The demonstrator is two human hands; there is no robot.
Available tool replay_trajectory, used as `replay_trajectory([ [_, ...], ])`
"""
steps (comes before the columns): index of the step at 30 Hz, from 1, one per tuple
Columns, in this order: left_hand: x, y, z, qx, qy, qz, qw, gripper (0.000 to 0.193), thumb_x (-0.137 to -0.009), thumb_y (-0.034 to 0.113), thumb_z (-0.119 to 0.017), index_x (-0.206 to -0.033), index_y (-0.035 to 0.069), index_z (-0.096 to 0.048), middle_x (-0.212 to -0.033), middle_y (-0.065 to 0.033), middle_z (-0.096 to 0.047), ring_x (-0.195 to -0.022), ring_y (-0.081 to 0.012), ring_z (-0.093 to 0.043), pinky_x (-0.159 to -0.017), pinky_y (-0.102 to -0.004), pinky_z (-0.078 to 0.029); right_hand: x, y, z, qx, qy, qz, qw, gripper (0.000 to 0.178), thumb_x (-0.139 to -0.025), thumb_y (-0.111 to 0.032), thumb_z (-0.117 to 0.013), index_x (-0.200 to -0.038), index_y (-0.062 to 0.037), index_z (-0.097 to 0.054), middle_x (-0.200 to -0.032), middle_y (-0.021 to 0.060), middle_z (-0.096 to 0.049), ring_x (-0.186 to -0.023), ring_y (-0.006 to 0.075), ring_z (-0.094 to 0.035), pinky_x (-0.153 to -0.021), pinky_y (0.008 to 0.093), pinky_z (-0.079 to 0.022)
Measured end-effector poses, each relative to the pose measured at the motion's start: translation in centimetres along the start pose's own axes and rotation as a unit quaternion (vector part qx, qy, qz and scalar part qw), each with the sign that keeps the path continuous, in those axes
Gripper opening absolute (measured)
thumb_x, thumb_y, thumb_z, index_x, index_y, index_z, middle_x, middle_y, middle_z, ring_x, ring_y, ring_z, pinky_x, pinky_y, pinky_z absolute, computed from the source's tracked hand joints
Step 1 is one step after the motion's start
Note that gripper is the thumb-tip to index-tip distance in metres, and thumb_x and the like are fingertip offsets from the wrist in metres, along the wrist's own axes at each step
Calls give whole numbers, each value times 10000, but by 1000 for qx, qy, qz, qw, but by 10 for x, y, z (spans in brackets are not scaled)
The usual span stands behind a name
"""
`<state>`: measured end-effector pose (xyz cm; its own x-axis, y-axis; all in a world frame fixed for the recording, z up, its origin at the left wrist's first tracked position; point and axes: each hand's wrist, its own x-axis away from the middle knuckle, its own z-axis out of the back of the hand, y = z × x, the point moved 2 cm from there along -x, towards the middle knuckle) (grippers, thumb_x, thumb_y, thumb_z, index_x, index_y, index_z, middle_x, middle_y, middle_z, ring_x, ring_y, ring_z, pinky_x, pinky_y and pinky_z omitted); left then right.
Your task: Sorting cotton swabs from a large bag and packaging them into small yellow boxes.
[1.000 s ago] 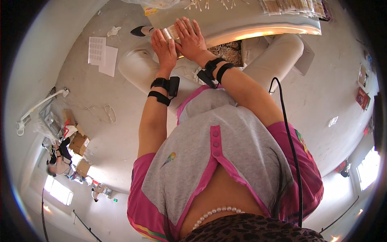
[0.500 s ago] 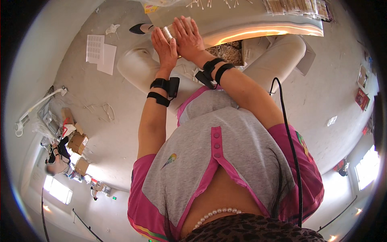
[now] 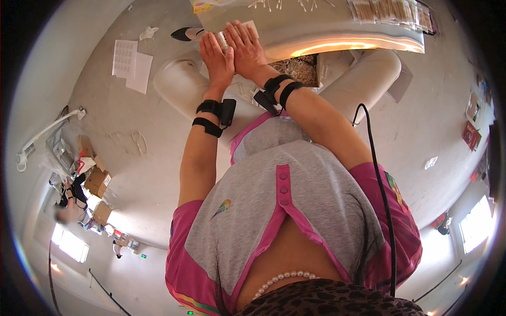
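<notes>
My left hand [image 3: 216, 63] and my right hand [image 3: 246, 51] are side by side at the near left end of the table. Between and under them is a small pack of what look like cotton swabs [image 3: 221, 40], its thin pale sticks showing in the gap. Straight fingers of my left hand lie along one side of it, with the thumb on the other. My right hand lies across the pack, fingers pointing away from me; a pale flat end [image 3: 253, 30] shows past them. The palms hide much of the pack.
Loose cotton swabs [image 3: 290, 5] lie on the shiny table [image 3: 316, 31], with a row of filled packs [image 3: 390, 15] at its far right. A yellow package [image 3: 203, 6] is at the top left. Below the table edge, a box [image 3: 300, 69] holds a tangle of sticks. Paper sheets [image 3: 139, 73] lie on the floor.
Both hands stay on the pack with almost the same pose. The right hand's fingers have shifted slightly, and more of the pack's pale end shows beside them.
</notes>
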<state>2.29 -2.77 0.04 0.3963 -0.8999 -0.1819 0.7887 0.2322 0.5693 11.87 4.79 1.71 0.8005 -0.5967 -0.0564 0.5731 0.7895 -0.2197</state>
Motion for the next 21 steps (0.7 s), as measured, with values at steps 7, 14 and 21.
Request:
replay_trajectory([
  [7, 4, -8, 10, 127, 14, 26, 991, 647, -966, 227, -400, -1539, -27, -239, -1608, -228, -220, -1498, -437, -126, -1211, -511, -112, 0, 2, -3, -57, 8, 3, 998, 686, -977, -427, -455, -1531, -43, -325, -1621, 117, -252, -1521, 296, -158, -1235, 479, -87],
  [14, 6, -13, 29, 149, 90, 108, 979, 624, -942, 135, -388, -1537, -10, -269, -1601, -221, -257, -1507, -403, -159, -1226, -467, -133, -1, 2, -4, -25, 12, 2, 1000, 684, -961, -398, -460, -1522, -28, -333, -1614, 116, -270, -1519, 280, -172, -1234, 472, -95],
  [21, 12, -18, 22, 146, 89, 144, 975, 629, -936, 93, -435, -1534, -14, -270, -1600, -234, -245, -1505, -381, -179, -1225, -454, -142, 0, 1, -5, -21, 17, 0, 1000, 632, -967, -330, -432, -1521, -41, -335, -1611, 109, -277, -1519, 275, -176, -1234, 467, -87],
])
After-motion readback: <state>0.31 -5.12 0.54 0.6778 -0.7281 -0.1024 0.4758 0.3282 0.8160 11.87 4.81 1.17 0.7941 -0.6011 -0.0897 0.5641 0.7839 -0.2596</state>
